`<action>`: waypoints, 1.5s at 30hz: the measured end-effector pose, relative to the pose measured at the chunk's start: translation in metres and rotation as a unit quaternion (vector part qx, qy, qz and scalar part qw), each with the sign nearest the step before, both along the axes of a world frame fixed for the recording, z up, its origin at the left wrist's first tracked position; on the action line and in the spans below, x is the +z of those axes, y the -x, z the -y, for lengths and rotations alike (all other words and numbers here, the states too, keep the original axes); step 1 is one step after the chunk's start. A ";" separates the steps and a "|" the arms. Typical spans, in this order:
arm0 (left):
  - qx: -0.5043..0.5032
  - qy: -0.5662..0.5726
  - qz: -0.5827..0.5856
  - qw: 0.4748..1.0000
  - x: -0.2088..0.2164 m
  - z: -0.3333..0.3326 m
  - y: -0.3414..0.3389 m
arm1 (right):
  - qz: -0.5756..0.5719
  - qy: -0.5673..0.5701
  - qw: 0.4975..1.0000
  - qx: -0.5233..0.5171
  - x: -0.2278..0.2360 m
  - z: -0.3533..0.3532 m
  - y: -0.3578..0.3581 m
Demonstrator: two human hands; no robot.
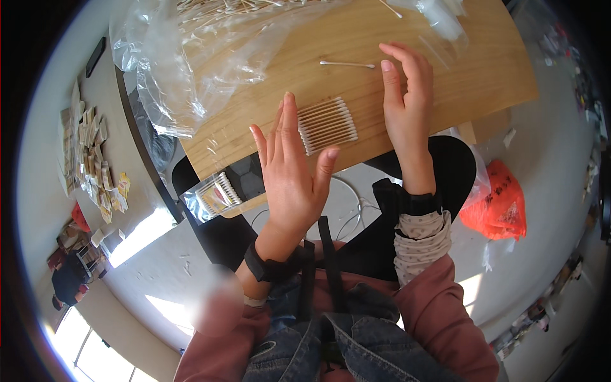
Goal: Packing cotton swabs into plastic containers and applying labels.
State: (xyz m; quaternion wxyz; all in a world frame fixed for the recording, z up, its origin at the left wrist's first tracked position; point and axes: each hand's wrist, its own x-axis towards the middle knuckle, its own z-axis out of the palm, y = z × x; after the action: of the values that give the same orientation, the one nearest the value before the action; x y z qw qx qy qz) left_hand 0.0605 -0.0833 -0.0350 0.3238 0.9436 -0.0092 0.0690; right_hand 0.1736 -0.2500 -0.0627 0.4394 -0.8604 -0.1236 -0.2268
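A neat row of cotton swabs (pixel 328 125) lies side by side on the wooden table (pixel 471 83), near its front edge. My left hand (pixel 289 169) is held up just left of the row, its fingers stretched out and its thumb spread away, with nothing in it. To the right of the row and apart from it, my right hand (pixel 410 95) is raised and open, with a gap between thumb and forefinger. A single cotton swab (pixel 347 63) lies beyond the row, left of my right fingertips.
A large clear plastic bag (pixel 168 76) with many loose swabs (pixel 223 7) covers the table's far left. A filled clear packet of swabs (pixel 217 194) sits at the front left corner. An orange-red bag (pixel 496 204) stands on the right. Small packets (pixel 95 153) are piled on the left table.
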 end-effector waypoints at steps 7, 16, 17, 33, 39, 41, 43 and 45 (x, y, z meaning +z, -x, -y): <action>0.118 0.473 0.058 0.871 -0.007 0.007 -0.012 | -0.100 -0.217 0.969 0.054 0.005 -0.021 0.013; 0.057 0.278 0.055 0.957 0.011 0.012 -0.012 | -0.061 -0.130 0.988 0.051 0.009 -0.014 0.015; 0.057 0.277 0.055 0.958 0.007 0.013 -0.011 | -0.062 -0.130 0.988 0.051 0.007 -0.007 0.014; -0.043 -0.267 -0.040 0.962 -0.011 0.020 -0.019 | -0.073 -0.148 0.986 0.021 0.010 0.004 0.014; -0.041 -0.267 -0.041 0.962 -0.011 0.019 -0.022 | -0.104 -0.093 0.987 0.080 0.015 0.003 0.017; -0.040 -0.264 -0.039 0.963 -0.012 0.019 -0.022 | -0.105 -0.085 0.987 0.084 0.015 0.003 0.017; -0.041 -0.268 -0.038 0.962 -0.012 0.018 -0.020 | -0.121 -0.090 0.985 0.084 0.015 0.005 0.019; -0.042 -0.271 -0.037 0.961 -0.012 0.019 -0.018 | -0.136 -0.094 0.983 0.085 0.016 0.005 0.019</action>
State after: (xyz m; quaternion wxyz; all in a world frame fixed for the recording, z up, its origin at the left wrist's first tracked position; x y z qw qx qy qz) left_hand 0.0780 -0.1020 -0.0465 0.0592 0.9966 -0.0555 0.0147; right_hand 0.1543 -0.2554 -0.0463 0.5484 -0.8246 -0.1131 -0.0803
